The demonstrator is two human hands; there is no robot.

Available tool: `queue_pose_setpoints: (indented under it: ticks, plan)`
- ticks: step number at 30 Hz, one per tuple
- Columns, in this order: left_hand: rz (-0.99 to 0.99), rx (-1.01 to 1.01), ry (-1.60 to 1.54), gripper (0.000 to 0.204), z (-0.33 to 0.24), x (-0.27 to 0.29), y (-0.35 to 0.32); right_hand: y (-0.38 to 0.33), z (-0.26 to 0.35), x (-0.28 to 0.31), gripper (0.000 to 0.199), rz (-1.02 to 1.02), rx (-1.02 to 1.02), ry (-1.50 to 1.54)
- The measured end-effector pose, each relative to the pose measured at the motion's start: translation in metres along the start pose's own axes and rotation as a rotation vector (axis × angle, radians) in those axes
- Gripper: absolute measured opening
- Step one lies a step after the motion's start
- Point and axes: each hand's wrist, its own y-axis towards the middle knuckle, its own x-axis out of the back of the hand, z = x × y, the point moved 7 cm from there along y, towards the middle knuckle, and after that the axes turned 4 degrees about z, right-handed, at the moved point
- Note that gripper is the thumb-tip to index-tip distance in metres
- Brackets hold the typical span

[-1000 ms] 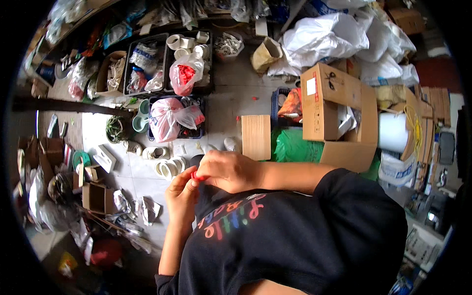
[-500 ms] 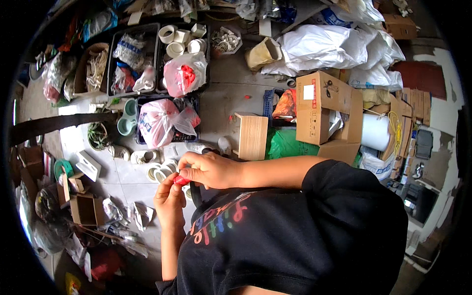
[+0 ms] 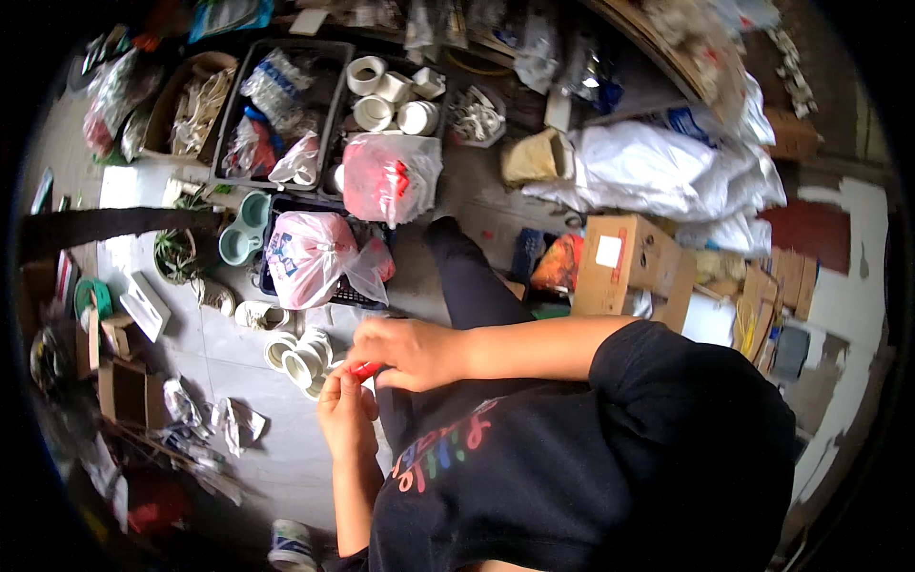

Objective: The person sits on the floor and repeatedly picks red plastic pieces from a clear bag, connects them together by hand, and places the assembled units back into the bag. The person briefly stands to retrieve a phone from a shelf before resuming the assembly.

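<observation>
A small glossy red piece (image 3: 365,371) sits between my two hands, in front of my black shirt; fingers cover much of it and its kind is unclear. My left hand (image 3: 346,408) pinches its lower-left end between thumb and fingers. From the right, my right hand (image 3: 412,353) closes over the other end with curled fingers. Just beyond the hands, white pipe fittings (image 3: 307,362) lie on the floor. Farther off, a clear bag (image 3: 393,176) with red pieces inside rests on a black crate, and a tied pinkish bag (image 3: 310,250) fills another.
Black crates (image 3: 221,143) hold bagged goods and white fittings at the far left. An open cardboard box (image 3: 610,262) and white sacks (image 3: 648,172) stand to the right. A teal double bowl (image 3: 245,229), shoes (image 3: 260,316) and a potted plant (image 3: 175,255) occupy the left floor.
The view has shifted and turned slightly. A dark-clothed leg now stretches forward beyond my right forearm, covering the wooden box. Both hands stay together on the red piece.
</observation>
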Motion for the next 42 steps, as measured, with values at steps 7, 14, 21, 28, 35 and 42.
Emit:
queue_pose_setpoints:
  ticks: [7,14,21,28,35,42]
  plan:
    - [-0.204,-0.03,0.052,0.019,0.065,0.017,0.08,0.002,-0.151,-0.036,0.024,0.697,-1.007,0.478]
    - [-0.102,0.295,-0.251,0.033,0.218,0.008,0.227,-0.048,-0.318,-0.05,0.028,0.74,-0.254,0.076]
    - [-0.028,0.231,-0.144,0.018,0.286,0.003,0.354,-0.106,-0.483,-0.054,0.028,0.737,-1.123,0.411]
    - [0.061,0.133,-0.304,0.022,0.295,0.011,0.376,-0.086,-0.5,-0.051,0.04,0.492,-0.964,0.609]
    - [0.036,0.022,-0.239,0.021,0.299,0.005,0.359,-0.094,-0.454,-0.045,0.025,0.609,0.075,-0.067]
    - [-0.043,-0.516,0.219,0.018,0.263,-0.018,0.322,-0.099,-0.416,-0.013,0.025,0.511,-0.219,0.076]
